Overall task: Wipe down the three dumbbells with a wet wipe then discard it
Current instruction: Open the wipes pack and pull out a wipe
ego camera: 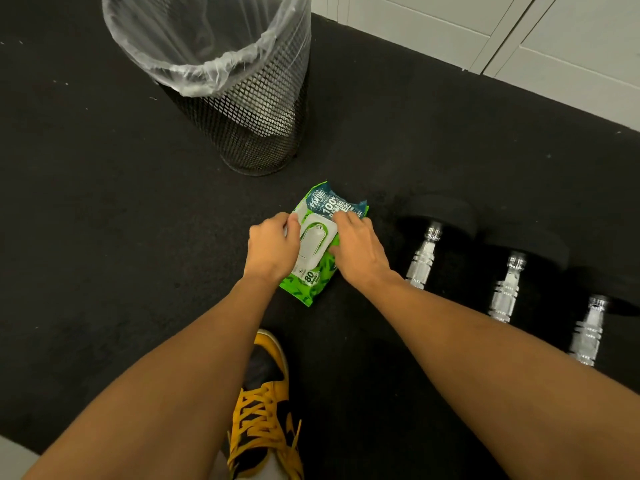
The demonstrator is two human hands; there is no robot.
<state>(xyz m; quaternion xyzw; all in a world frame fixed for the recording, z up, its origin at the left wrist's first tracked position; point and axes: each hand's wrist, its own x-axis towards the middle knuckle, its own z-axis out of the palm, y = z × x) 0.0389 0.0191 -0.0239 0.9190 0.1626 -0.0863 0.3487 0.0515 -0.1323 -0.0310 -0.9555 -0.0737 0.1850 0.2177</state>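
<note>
Gripping wipes pack (320, 237) between left hand (272, 249), right hand (356, 249) fingers.

Open floor (86, 202) left; bin (242, 109) ahead, dumbbells (505, 285) crowd right.

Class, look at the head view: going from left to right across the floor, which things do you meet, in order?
Bin → wipes pack → first dumbbell → second dumbbell → third dumbbell. The hands sit on the pack, so they are left out.
</note>
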